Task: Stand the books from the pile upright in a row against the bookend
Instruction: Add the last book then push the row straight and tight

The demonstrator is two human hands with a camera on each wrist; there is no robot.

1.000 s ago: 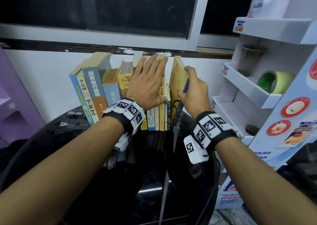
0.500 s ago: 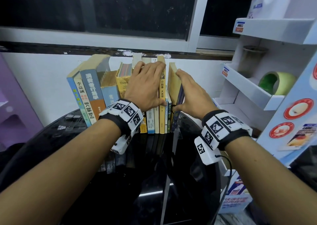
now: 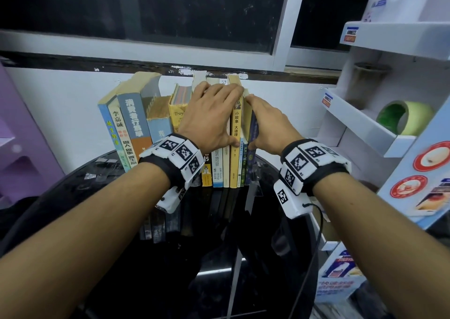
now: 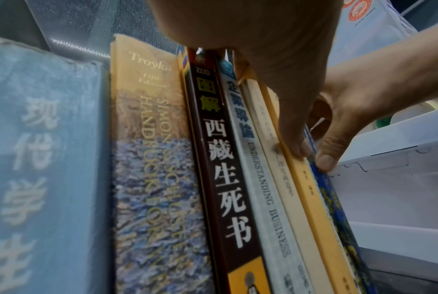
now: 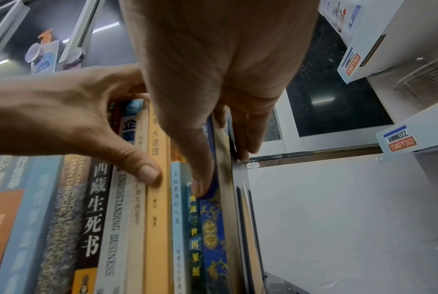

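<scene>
A row of upright books [image 3: 175,124] stands on the black glass table [image 3: 92,197] against the white wall. My left hand [image 3: 216,114] rests over the tops of the middle books, with its thumb pressed on the yellow spine [image 5: 157,208]. My right hand [image 3: 258,124] pinches the blue patterned book [image 5: 215,238] at the row's right end, thumb on its spine and straight fingers along its right cover. That book stands upright against its neighbours. A thin clear plate [image 5: 246,218], perhaps the bookend, stands just to its right. No pile shows.
A white cardboard shelf unit [image 3: 360,124] stands close on the right and holds a green tape roll [image 3: 404,116]. A purple unit [image 3: 22,136] stands at the left. A dark window runs above the wall. A boxed item [image 3: 341,275] sits at the table's right edge.
My right hand has swung the tilted blue book upright and pushed it left against the row. The left hand stayed on the book tops.
</scene>
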